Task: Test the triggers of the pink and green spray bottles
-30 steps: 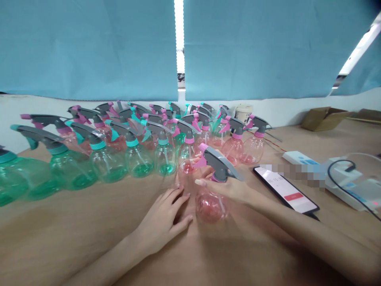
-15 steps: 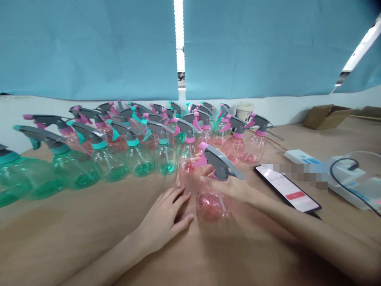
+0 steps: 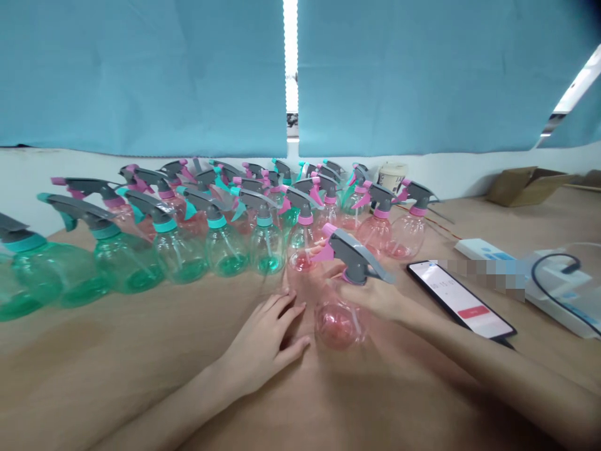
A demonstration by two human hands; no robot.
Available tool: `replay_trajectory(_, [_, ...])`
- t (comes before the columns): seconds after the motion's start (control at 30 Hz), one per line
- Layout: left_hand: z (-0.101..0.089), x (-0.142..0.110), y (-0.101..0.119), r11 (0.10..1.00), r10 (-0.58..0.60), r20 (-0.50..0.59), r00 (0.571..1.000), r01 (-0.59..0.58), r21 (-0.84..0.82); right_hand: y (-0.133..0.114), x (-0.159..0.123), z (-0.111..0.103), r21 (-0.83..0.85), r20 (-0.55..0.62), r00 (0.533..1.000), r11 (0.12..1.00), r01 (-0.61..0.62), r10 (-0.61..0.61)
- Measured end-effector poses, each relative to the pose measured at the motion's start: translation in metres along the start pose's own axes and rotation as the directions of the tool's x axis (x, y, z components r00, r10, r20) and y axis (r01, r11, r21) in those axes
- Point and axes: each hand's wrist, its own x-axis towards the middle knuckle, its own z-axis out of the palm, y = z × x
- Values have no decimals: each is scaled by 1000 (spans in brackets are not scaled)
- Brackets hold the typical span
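A pink spray bottle with a grey and pink trigger head stands upright on the table in front of me. My right hand is wrapped round its neck, below the head, from behind and the right side. Palm down on the wood, my left hand rests just left of that bottle, fingers stretched out and holding nothing. Behind both hands is the nearest pink spray bottle of the group, with a green spray bottle to its left.
Several green and pink spray bottles stand in rows behind, one green bottle among them at left. To the right lie a phone with a lit screen and a white power strip with cables. Farther back are a paper cup and a cardboard box.
The whole scene has shifted slightly to the right in the picture as the camera turned a little left. Both hands and the held spray bottle keep their places on the table.
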Motion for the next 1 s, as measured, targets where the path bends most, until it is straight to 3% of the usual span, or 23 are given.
replay_trajectory(0.4, [0, -1, 0, 1000, -2, 1, 1000, 2, -13, -5, 2, -6, -9, 44, 999, 1000, -2, 2])
replay_trajectory(0.7, [-1, -1, 2, 1000, -8, 4, 1000, 8, -18, -5, 1, -6, 67, 44, 996, 994, -81, 78])
replay_trajectory(1.0, [0, -1, 1, 999, -7, 0, 1000, 7, -31, -4, 0, -6, 32, 36, 991, 991, -130, 129])
